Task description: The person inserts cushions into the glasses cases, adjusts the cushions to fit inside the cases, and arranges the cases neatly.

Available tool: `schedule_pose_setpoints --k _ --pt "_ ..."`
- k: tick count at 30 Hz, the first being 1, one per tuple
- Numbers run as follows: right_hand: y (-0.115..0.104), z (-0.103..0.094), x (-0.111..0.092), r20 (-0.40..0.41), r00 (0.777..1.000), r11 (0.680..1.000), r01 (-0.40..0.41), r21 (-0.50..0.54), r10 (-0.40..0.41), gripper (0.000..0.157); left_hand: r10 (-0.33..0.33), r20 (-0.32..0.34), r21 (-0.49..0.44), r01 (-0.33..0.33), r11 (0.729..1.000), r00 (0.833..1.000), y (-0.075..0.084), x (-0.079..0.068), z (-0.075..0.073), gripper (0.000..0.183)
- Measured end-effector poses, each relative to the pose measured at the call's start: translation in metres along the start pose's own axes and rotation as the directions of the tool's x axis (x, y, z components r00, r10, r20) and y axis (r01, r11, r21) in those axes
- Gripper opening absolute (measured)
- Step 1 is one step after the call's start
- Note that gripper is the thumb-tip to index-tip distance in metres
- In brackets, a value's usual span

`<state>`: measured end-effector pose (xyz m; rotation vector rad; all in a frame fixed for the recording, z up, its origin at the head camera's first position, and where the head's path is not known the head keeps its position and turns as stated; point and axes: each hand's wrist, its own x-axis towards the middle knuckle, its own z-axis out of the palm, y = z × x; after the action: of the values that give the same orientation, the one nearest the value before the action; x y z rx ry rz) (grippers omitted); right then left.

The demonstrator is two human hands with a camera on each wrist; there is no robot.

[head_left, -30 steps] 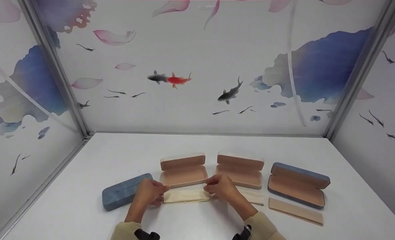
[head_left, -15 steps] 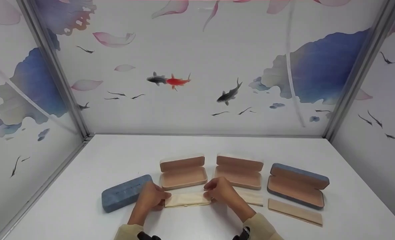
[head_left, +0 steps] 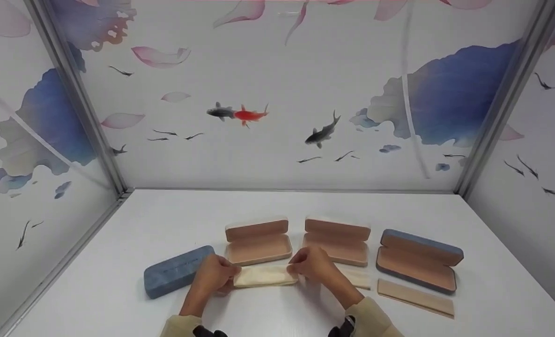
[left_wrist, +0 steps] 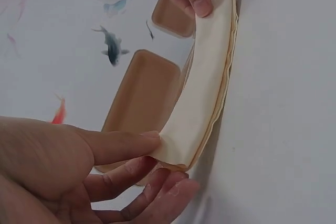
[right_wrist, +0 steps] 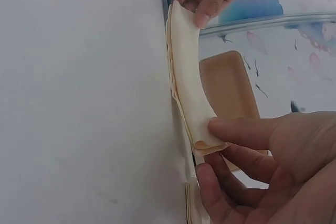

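Observation:
A cream cloth (head_left: 265,277), folded into a long strip, is held level between my two hands in front of an open glasses case (head_left: 259,249) with a tan lining. My left hand (head_left: 213,275) pinches its left end, thumb on top and fingers beneath. At the other end, my right hand (head_left: 315,266) pinches it the same way. In the left wrist view the strip (left_wrist: 205,87) sags slightly in the middle, its layered edges showing along one side. The right wrist view shows my right thumb (right_wrist: 231,131) pressing on the folded end.
A closed blue glasses case (head_left: 176,272) lies beside my left hand. Further right stand another open tan-lined case (head_left: 337,248) and an open blue case (head_left: 418,262). Folded cloths, one cream (head_left: 358,277) and one beige (head_left: 415,297), lie before them. Printed panels (head_left: 277,154) wall the table.
The cloth has been lifted slightly and shifted a little right between both hands. My left hand has moved slightly right with it. The cases have stayed put.

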<state>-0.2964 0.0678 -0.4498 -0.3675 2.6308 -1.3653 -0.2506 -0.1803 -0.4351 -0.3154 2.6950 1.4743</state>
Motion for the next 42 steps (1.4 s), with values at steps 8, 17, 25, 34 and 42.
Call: schedule_pose_setpoints --k 8,17,25,34,42 --pt "-0.004 -0.008 0.001 0.028 0.999 0.991 -0.04 0.131 0.037 0.01 -0.051 0.035 -0.041 0.052 0.998 0.998 0.009 -0.001 -0.01 0.024" --pt "-0.006 -0.009 0.002 0.037 0.999 0.968 -0.038 0.249 0.03 0.023 -0.047 0.104 -0.33 0.079 0.941 0.993 0.009 0.003 -0.009 0.031" --pt "-0.005 -0.008 0.006 0.013 0.999 0.919 -0.048 0.392 0.047 0.032 -0.025 0.072 -0.482 0.057 0.875 0.997 0.003 0.009 -0.006 0.047" --pt "-0.007 -0.007 0.009 -0.062 0.996 0.896 -0.032 0.443 0.066 0.028 -0.009 0.0 -0.53 0.008 0.848 1.0 -0.001 0.012 -0.01 0.037" --pt "-0.008 -0.007 0.011 -0.101 0.991 0.878 -0.027 0.478 0.086 0.028 -0.005 -0.021 -0.511 -0.007 0.86 1.0 -0.001 0.012 -0.012 0.031"
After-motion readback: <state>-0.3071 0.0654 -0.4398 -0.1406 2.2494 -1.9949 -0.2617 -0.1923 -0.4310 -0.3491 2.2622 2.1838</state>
